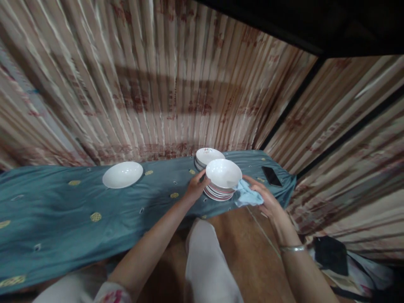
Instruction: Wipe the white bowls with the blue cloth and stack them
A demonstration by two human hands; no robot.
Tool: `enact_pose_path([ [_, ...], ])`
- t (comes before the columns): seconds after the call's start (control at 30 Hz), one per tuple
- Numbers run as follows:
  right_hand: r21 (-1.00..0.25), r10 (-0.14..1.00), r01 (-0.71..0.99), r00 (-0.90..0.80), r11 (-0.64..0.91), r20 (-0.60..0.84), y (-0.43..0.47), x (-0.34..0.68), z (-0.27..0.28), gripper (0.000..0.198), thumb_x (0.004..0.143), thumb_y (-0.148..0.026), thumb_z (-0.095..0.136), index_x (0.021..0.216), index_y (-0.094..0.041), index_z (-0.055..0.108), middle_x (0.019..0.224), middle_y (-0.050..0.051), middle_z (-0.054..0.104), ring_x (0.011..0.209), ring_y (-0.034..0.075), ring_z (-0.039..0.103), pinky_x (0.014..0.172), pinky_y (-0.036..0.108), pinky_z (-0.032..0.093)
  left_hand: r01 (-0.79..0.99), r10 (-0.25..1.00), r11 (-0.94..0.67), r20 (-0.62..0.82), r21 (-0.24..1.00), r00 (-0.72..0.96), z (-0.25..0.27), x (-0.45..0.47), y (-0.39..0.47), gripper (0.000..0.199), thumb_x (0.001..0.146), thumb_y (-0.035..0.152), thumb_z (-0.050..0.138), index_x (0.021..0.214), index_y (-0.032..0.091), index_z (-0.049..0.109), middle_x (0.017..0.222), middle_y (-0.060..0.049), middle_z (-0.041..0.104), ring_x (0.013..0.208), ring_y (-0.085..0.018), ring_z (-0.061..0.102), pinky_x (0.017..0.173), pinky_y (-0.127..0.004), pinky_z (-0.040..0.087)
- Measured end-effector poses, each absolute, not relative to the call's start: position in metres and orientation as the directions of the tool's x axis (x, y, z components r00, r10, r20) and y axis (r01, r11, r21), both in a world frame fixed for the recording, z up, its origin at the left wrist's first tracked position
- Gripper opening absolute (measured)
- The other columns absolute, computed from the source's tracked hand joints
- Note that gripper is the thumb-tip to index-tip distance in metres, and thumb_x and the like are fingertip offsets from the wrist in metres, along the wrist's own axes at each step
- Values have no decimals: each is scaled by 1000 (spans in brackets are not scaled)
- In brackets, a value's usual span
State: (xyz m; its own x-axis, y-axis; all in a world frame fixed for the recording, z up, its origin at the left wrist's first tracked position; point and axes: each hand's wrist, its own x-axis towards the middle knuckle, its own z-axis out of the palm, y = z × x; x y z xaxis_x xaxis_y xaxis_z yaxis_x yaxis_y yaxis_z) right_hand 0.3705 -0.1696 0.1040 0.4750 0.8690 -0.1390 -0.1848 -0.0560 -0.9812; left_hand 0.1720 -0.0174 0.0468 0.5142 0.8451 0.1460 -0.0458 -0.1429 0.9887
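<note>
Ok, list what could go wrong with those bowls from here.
1. The bowl stack sits close to the front edge of the teal cloth; a push from the left hand might tip it off.
2. The right hand holds a blue rag against the stack, so its grip on the bowls is probably weak.
3. The phone lies near the table's corner; a sweeping arm could knock it off.

Open cloth point(63, 210) between lone plate point(122, 174) and bowl stacks point(221, 185); phone point(272, 176) rightward.
</note>
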Motion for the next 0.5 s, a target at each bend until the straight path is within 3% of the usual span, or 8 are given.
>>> enact_pose_path([
  [0.23,-970,869,-207,446,-130,-212,-166,378,90,57,51,-22,67,107,-18,73,77,0,76,52,13,59,49,21,42,12,815,-299,249,954,523,25,178,-11,47,74,28,71,119,16,69,133,-12,65,126,-32,56,111,-46,39],
  [0.5,-972,845,-170,485,-161,-225,-160,382,75,68,53,-22,65,121,-16,67,70,-1,75,46,12,57,45,20,39,42,782,-393,310,918,540,23,184,-12,49,75,29,67,122,12,65,129,-15,65,123,-33,56,111,-47,38],
])
